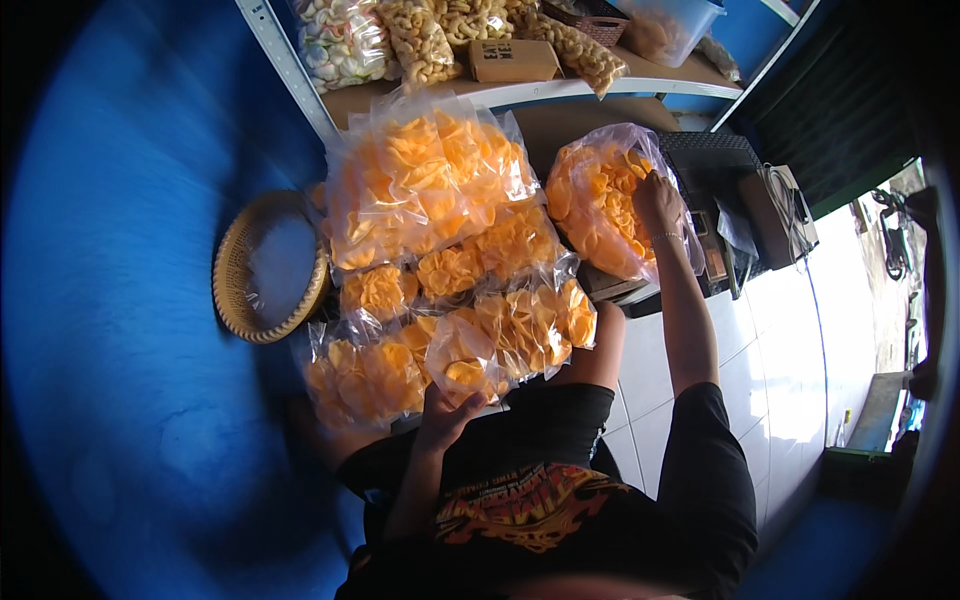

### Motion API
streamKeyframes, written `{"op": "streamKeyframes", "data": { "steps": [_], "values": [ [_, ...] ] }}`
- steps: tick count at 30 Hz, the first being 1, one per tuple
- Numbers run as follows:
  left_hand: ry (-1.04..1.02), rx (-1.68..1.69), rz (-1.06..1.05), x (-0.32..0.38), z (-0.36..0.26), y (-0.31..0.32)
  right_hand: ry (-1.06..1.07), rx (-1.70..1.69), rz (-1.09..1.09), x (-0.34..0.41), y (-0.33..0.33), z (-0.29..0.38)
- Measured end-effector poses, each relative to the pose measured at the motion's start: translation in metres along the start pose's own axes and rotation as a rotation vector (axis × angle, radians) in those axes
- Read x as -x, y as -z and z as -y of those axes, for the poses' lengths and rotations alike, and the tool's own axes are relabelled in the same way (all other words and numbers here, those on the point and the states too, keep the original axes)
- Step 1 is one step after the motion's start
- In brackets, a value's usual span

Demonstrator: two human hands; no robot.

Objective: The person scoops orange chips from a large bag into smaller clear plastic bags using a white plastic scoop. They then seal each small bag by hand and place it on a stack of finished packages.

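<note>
My left hand (445, 418) holds a small clear plastic bag (466, 358) from below, with a few orange chips at its bottom. To the right, my right hand (658, 201) reaches into the mouth of a large clear bag (571, 217) full of loose orange chips. Its fingertips are at a chip, but I cannot tell how firmly they hold it. Between my hands and the shelf lie several filled clear bags of orange chips (442, 176), some stacked and some in rows.
A woven basket (225, 281) with clear plastic bags (283, 259) stands at the left by the blue wall. Bagged snacks (420, 45) and a brown cardboard box (514, 61) sit on the shelf above. A box with a coiled cable (780, 206) is at the right.
</note>
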State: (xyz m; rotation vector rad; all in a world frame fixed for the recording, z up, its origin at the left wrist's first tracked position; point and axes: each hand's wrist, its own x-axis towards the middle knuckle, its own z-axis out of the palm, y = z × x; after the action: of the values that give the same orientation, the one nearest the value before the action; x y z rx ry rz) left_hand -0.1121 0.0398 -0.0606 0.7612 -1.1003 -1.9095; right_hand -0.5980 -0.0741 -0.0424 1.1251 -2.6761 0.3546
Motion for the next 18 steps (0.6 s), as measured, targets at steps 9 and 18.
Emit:
{"op": "streamKeyframes", "data": {
  "steps": [9, 18],
  "values": [
    [-0.008, -0.061, 0.065, 0.001, -0.005, 0.003, 0.057, 0.037, 0.049, -0.014, -0.025, 0.003],
    [0.004, -0.016, 0.030, -0.002, 0.000, 0.000, -0.049, -0.073, -0.052, 0.051, 0.036, -0.013]
  ]
}}
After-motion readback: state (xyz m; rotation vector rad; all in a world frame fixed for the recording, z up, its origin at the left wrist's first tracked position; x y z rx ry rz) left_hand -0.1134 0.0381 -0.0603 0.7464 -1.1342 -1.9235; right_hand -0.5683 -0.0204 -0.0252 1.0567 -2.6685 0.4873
